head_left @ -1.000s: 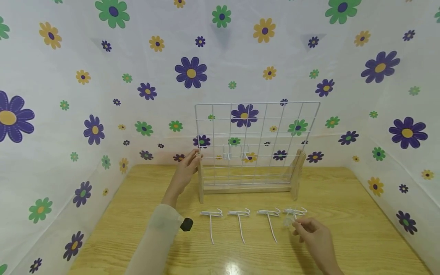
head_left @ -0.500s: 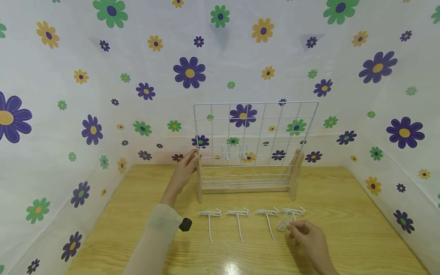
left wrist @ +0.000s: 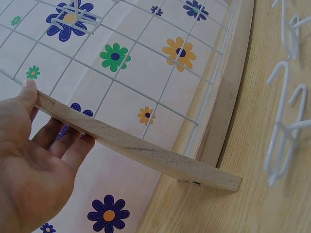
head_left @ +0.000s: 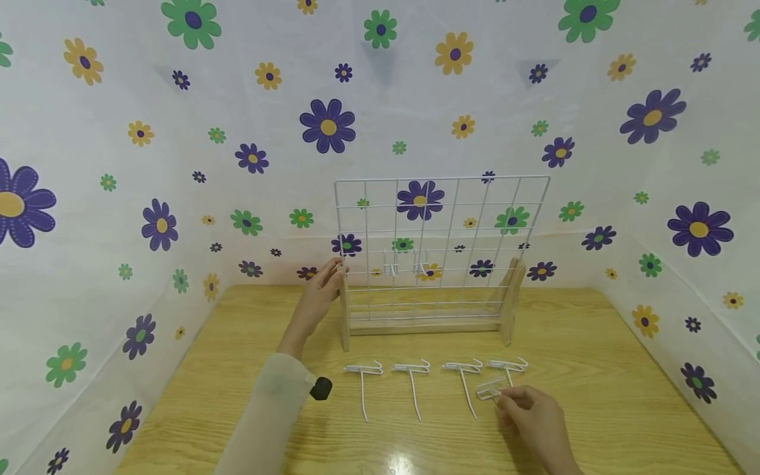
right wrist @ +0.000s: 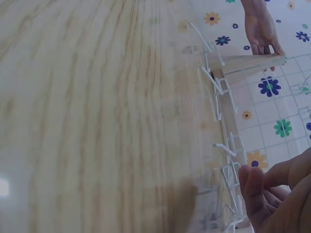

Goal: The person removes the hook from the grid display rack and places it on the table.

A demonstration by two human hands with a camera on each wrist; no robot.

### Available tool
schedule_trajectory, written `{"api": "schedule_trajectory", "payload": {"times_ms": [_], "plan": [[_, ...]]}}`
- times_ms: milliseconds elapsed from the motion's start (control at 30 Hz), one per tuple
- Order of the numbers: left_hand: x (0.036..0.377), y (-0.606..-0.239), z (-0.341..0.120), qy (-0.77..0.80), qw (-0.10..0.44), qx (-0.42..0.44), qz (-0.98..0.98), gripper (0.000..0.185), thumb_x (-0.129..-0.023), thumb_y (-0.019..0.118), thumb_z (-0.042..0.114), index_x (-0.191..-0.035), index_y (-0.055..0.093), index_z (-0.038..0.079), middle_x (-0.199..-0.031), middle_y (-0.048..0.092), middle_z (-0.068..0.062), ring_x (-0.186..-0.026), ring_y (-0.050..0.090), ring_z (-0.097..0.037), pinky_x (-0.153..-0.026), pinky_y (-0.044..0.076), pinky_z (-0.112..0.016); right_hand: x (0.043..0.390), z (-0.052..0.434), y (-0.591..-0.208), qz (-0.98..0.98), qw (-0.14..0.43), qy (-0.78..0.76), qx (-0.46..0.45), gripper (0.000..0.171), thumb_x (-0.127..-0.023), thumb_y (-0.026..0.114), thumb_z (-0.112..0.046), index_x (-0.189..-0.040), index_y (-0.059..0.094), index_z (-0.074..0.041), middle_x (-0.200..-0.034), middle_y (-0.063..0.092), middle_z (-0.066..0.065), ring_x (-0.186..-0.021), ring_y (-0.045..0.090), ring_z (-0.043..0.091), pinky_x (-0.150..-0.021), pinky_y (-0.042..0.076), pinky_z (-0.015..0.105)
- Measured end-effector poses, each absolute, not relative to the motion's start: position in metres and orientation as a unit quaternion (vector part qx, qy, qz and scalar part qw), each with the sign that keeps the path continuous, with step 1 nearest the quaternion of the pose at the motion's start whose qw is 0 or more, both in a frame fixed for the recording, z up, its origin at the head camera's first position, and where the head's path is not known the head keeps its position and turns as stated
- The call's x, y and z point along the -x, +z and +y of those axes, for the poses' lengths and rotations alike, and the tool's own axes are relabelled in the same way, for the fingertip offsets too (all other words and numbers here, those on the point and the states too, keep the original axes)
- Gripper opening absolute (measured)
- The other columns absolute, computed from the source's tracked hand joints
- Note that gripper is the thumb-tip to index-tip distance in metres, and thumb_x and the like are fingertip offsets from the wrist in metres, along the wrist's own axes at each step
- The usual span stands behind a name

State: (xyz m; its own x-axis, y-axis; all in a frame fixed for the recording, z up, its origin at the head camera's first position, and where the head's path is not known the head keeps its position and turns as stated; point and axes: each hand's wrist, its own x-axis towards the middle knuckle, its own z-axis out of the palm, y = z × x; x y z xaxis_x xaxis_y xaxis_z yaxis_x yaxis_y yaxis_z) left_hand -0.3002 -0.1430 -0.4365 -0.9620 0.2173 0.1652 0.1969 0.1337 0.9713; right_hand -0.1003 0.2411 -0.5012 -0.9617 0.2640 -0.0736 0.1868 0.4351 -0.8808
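On the yellow wood-grain table, a rectangular white wire grid panel is standing in a pale wooden stand. Left hand is gripping its left post, probably steadying it well. Right hand is pinching a white metal wire hook, beside four similar white T-shaped hooks; turning it clear should be avoiding snags.

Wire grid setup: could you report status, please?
Left hand gripping wooden post; right hand pinching hook; two hooks on grid; four hooks lying in front.

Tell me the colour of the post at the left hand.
Light brown wood: the post shows best in the left wrist view.
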Motion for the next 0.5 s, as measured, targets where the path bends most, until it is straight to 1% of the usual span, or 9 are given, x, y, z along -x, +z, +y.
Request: {"api": "schedule_trajectory", "payload": {"times_ms": [200, 300, 500], "plan": [[0.299, -0.436, -0.142, 0.649, 0.010, -0.136, 0.749, 0.056, -0.112, 0.047, 0.034, -0.162, 0.033, 0.014, -0.159, 0.044, -0.015, -0.147, 0.040, -0.034, -0.117, 0.041, -0.047, 0.095, 0.240, -0.499, -0.863, 0.011, 0.487, 0.131, 0.018, -0.094, 0.070, -0.002, -0.107, 0.070, 0.010, -0.070, 0.071, 0.006, -0.055, 0.063, 0.020, -0.044, 0.052, 0.024], [0.299, -0.436, -0.142, 0.647, 0.010, -0.137, 0.750, 0.056, -0.112, 0.046, 0.033, -0.163, 0.032, 0.014, -0.160, 0.043, -0.016, -0.148, 0.039, -0.034, -0.117, 0.040, -0.047, 0.092, 0.240, -0.500, -0.866, 0.005, 0.484, 0.125, 0.017, -0.095, 0.068, -0.002, -0.107, 0.071, 0.009, -0.068, 0.070, 0.005, -0.054, 0.063, 0.019, -0.042, 0.049, 0.024], [0.300, -0.436, -0.143, 0.646, 0.007, -0.141, 0.751, 0.055, -0.112, 0.045, 0.033, -0.163, 0.032, 0.014, -0.160, 0.041, -0.019, -0.148, 0.039, -0.035, -0.117, 0.041, -0.047, 0.088, 0.239, -0.501, -0.872, -0.005, 0.476, 0.118, 0.014, -0.094, 0.068, -0.001, -0.104, 0.072, 0.008, -0.068, 0.069, 0.003, -0.052, 0.064, 0.021, -0.040, 0.049, 0.023]]}}
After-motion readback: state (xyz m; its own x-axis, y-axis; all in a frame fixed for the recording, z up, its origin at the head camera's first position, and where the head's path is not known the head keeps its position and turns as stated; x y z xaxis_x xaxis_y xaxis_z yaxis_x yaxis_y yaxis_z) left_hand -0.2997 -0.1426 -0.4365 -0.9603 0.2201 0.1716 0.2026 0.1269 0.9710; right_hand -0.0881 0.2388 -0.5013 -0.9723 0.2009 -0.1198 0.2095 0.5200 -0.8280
